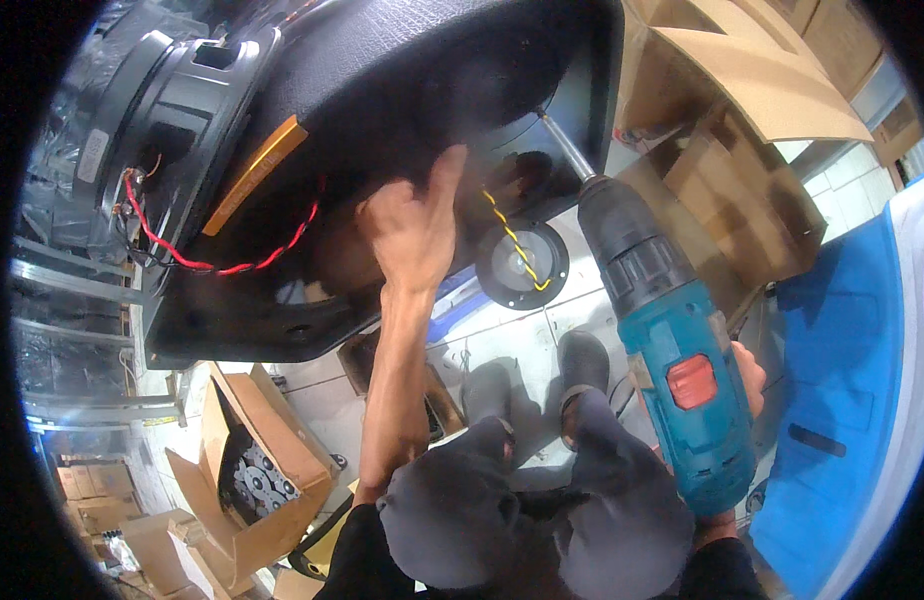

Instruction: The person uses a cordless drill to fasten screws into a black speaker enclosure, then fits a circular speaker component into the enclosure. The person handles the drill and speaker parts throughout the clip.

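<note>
A teal cordless drill [682, 370] is gripped in my right hand [750, 380], mostly hidden behind the drill body. Its long bit points up and left, with the tip at a dark round part [497, 75] on the black textured speaker cabinet [382, 60]. My left hand [417, 230] reaches to the cabinet, thumb extended and fingers curled in shadow; whatever they hold is hidden. A yellow-and-black twisted wire [504, 222] runs down beside it, over a round black-rimmed piece [522, 265]. A large speaker driver [177, 130] at the left trails a red-and-black wire [222, 270].
An open cardboard box [247, 470] with grey-and-black parts stands at lower left. Another open carton [722, 200] is at the upper right. A blue panel [832, 370] borders the right side. My feet stand on the white tiled floor [527, 350].
</note>
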Demonstrator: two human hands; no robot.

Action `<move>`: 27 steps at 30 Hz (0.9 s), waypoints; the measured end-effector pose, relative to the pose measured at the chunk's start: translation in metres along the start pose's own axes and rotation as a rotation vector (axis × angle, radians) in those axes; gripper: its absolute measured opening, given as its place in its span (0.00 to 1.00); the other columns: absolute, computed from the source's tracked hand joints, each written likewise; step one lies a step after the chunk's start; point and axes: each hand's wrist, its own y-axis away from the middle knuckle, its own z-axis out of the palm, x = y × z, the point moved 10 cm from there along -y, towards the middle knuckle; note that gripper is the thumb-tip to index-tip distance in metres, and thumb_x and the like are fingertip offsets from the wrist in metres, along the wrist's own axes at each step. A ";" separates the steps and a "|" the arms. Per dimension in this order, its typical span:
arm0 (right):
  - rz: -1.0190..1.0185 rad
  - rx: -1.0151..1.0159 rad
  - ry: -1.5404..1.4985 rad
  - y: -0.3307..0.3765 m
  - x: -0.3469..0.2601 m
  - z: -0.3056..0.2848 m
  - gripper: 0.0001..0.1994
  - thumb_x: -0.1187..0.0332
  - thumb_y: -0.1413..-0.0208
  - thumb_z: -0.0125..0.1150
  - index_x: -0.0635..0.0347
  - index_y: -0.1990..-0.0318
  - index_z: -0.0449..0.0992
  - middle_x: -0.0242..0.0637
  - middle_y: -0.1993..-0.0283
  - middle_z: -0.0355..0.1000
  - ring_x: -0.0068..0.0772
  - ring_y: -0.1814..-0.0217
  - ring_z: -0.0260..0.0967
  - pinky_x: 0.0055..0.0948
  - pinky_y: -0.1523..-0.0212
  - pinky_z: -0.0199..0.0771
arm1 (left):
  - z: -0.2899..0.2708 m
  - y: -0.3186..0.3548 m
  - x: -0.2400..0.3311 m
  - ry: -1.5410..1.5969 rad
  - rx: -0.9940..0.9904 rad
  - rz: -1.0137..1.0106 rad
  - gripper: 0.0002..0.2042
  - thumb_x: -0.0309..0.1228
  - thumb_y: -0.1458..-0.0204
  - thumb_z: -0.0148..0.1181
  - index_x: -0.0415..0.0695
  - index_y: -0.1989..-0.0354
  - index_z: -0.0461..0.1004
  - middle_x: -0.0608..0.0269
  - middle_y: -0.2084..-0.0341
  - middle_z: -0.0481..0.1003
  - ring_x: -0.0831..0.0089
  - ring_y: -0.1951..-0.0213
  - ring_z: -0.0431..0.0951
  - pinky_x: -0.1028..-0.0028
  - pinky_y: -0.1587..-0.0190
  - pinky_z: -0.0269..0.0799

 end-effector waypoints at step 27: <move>0.521 -0.104 -0.566 0.113 0.142 0.092 0.15 0.56 0.45 0.66 0.57 0.74 0.76 0.30 0.78 0.72 0.29 0.76 0.70 0.32 0.69 0.69 | -0.054 0.135 -0.085 0.200 -0.193 -0.575 0.15 0.37 0.44 0.61 0.32 0.68 0.80 0.68 0.81 0.72 0.84 0.76 0.64 0.76 0.75 0.59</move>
